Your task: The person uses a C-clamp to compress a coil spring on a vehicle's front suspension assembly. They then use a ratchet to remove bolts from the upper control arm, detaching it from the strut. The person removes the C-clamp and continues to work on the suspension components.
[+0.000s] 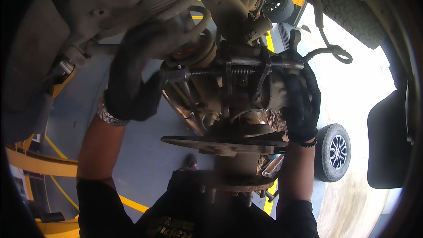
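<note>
In the middle a screw-type clamping tool (242, 71), with a threaded rod and two upright metal plates, sits at a dirty brake caliper (276, 90). My left hand (132, 68), in a black glove, is at the rod's left end. Its thumb touches the rod's head, while the fingers reach up and right, smeared by motion; their grip is unclear. Around the caliper's right end, my black-gloved right hand (302, 94) has its fingers wrapped. Below lies the brake disc (207, 144), seen nearly edge-on, with a rusty wheel hub (238, 183) nearer to me.
A coil spring (196, 53) and suspension parts crowd behind the left hand. At upper right hangs a looped cable (339, 53). A wheel (333, 152) stands on the floor at right, another wheel (274, 6) far behind. Yellow lift arms (42, 161) are at lower left.
</note>
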`<state>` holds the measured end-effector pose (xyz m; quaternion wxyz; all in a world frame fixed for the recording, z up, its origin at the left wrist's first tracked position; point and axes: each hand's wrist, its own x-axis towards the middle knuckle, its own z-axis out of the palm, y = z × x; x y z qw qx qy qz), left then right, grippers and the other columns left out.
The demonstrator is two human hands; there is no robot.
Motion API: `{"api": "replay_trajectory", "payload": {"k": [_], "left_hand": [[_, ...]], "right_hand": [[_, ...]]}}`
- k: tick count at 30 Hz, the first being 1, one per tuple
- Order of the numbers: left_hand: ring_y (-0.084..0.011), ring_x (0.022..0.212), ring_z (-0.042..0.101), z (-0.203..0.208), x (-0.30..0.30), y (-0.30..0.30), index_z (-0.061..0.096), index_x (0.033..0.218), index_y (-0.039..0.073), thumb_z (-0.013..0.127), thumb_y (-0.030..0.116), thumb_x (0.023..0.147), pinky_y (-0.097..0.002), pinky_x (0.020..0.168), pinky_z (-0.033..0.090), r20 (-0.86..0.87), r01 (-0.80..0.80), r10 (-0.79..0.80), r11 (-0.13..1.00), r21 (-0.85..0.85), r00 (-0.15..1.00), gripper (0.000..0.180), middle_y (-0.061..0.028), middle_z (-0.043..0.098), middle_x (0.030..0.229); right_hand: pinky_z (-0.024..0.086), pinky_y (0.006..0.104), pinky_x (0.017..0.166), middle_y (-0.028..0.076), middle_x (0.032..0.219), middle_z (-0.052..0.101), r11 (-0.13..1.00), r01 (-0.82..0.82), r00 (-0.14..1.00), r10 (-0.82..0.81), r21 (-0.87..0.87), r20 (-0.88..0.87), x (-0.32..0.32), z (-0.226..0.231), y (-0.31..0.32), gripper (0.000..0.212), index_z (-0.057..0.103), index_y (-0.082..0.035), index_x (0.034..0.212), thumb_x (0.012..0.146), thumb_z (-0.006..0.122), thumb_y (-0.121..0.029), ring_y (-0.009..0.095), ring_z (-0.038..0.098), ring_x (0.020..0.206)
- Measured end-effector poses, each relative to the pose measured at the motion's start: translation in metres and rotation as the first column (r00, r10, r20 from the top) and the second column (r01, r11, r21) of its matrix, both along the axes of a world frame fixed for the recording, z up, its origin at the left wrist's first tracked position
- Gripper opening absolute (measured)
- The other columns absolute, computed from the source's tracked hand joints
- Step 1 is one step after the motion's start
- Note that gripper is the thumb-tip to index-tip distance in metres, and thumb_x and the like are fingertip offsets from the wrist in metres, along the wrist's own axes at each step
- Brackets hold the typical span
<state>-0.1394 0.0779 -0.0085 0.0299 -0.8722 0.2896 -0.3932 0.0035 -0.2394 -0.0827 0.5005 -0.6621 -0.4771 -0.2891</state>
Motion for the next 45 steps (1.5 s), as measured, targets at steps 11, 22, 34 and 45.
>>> {"api": "replay_trajectory", "payload": {"k": [11, 22, 34, 45], "left_hand": [[-0.0199, 0.128, 0.056, -0.049, 0.003, -0.011, 0.064, 0.128, 0.017, 0.068, 0.032, 0.089, -0.0393, 0.095, 0.057, 0.181, -0.100, 0.083, 0.991, 0.086, 0.980, 0.042, -0.0037, 0.059, 0.137], [-0.0110, 0.129, 0.053, -0.039, 0.029, -0.014, 0.060, 0.135, 0.020, 0.067, 0.015, 0.090, -0.0294, 0.093, 0.054, 0.149, -0.175, 0.174, 0.985, -0.007, 0.973, 0.045, 0.0041, 0.053, 0.145], [-0.0200, 0.103, 0.069, -0.032, 0.002, -0.024, 0.062, 0.127, 0.004, 0.070, 0.009, 0.090, -0.0350, 0.080, 0.057, -0.142, 0.270, -0.488, 0.676, -0.686, 0.861, 0.038, -0.0090, 0.065, 0.124], [-0.0265, 0.116, 0.061, -0.043, 0.013, -0.017, 0.069, 0.125, 0.019, 0.074, 0.022, 0.084, -0.0443, 0.097, 0.049, 0.025, 0.037, -0.029, 0.913, -0.407, 0.999, 0.041, -0.0041, 0.067, 0.120]], "right_hand": [[0.055, 0.0393, 0.090, 0.019, 0.118, 0.066, 0.916, 0.357, 0.873, -0.258, -0.181, 0.414, 0.000, 0.004, -0.008, 0.032, 0.060, 0.003, 0.124, 0.093, 0.053, 0.002, 0.031, 0.067, 0.105], [0.045, 0.0368, 0.106, 0.019, 0.133, 0.060, 0.991, -0.051, 0.857, 0.106, 0.121, -0.504, -0.014, 0.014, 0.007, 0.065, 0.040, 0.008, 0.146, 0.095, 0.052, -0.031, 0.026, 0.060, 0.121], [0.055, 0.0354, 0.086, 0.016, 0.114, 0.069, 0.906, 0.332, 0.943, -0.314, -0.264, 0.110, -0.016, 0.023, 0.004, 0.035, 0.062, -0.005, 0.129, 0.099, 0.049, -0.016, 0.026, 0.070, 0.101], [0.054, 0.0355, 0.089, 0.018, 0.111, 0.070, 0.967, 0.193, 0.980, -0.199, -0.165, -0.017, -0.008, 0.013, 0.002, 0.036, 0.066, 0.003, 0.120, 0.090, 0.050, -0.007, 0.030, 0.068, 0.102]]}}
